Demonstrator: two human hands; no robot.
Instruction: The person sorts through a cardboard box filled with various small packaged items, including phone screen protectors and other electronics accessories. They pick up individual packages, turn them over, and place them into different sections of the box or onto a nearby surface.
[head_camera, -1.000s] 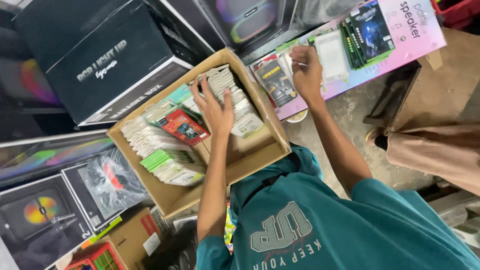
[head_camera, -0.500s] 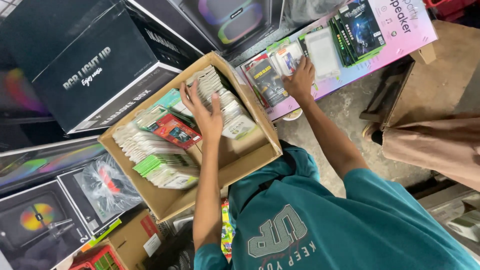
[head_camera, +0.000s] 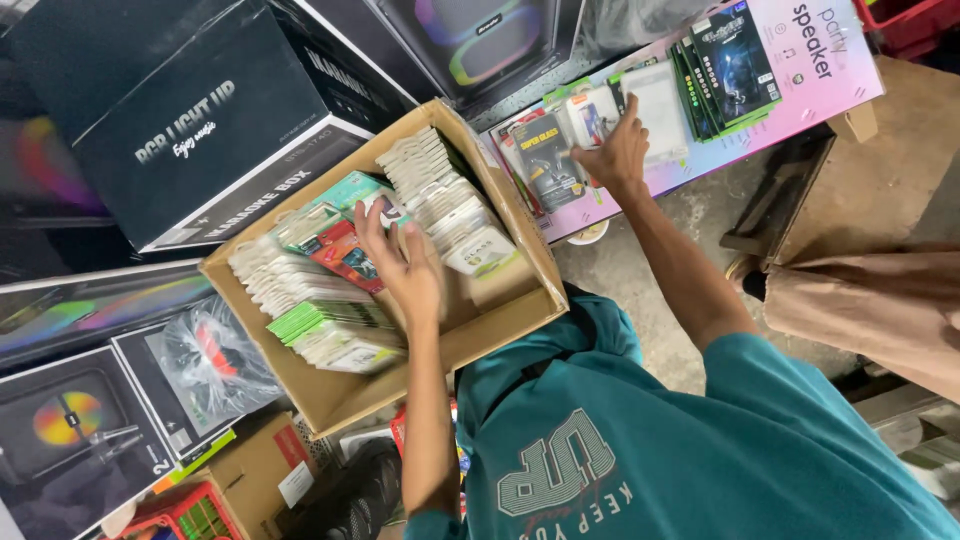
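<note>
Soft even daylight, dim upper left corner — slight motion blur, wide-angle stretch

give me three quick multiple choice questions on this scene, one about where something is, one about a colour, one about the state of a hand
1. Where is the left hand?
A. inside the cardboard box, over the red packet
B. on the black carton
C. on the floor

2. What colour is the long flat box that the right hand reaches onto?
A. brown
B. pink
C. black

3. How is the right hand?
A. closed in a fist round a packet
B. out of view
C. fingers spread, resting on the small packets

Answers:
1 A, the left hand sits between the rows of packets in the open box.
2 B, its top face is pink.
3 C, the fingers fan out flat on the packets and grip nothing.
</note>
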